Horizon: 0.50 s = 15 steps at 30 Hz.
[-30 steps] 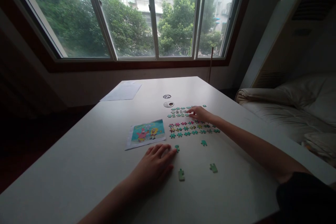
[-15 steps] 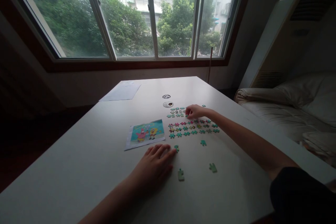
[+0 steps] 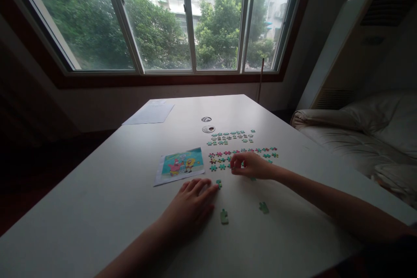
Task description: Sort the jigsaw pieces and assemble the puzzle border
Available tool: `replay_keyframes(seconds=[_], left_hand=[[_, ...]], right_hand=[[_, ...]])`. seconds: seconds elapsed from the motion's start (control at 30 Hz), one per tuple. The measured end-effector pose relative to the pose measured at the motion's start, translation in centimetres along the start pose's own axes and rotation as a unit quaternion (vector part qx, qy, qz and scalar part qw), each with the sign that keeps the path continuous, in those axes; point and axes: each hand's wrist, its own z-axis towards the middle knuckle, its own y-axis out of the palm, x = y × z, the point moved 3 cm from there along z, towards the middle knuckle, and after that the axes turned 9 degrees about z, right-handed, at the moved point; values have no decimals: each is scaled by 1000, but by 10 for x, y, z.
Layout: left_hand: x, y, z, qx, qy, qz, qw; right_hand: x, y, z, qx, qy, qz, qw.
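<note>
My left hand point(image 3: 195, 202) lies on the white table point(image 3: 81, 208) with fingers spread, the index fingertip at the edge of a green puzzle piece point(image 3: 219, 184). Over the front rows of puzzle pieces point(image 3: 222, 167) is my right hand point(image 3: 249, 166), thumb and fingertips pinched together. A puzzle piece seems to be in that pinch, mostly hidden by the fingers. Another group of puzzle pieces point(image 3: 233, 133) lies in rows farther back, with a gap in its nearest row. Closer to me are two loose green pieces, one on the left point(image 3: 224, 216) and one on the right point(image 3: 263, 208).
Left of the rows lies a printed cartoon picture point(image 3: 182, 163). Two round inserts point(image 3: 208, 129) are set in the tabletop, and white paper point(image 3: 150, 114) is at the far left corner. A pale sofa point(image 3: 355, 139) stands to the right, windows point(image 3: 163, 30) beyond.
My right hand has come back towards me from the far group to the front rows, still pinched. My left hand has stayed in place.
</note>
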Motion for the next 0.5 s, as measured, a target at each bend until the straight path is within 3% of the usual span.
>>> replay_keyframes(seconds=[0.17, 0.33, 0.4, 0.5], left_hand=[[1, 1, 1, -3, 0, 6, 1000], [1, 1, 1, -15, 2, 4, 1000], [1, 1, 1, -15, 2, 3, 1000], [1, 1, 2, -11, 4, 2, 1000]], right_hand=[[0, 21, -19, 41, 28, 4, 999], [-1, 11, -20, 85, -17, -117, 989], [-3, 3, -21, 77, -42, -138, 986], [-5, -3, -25, 11, -78, -136, 987]])
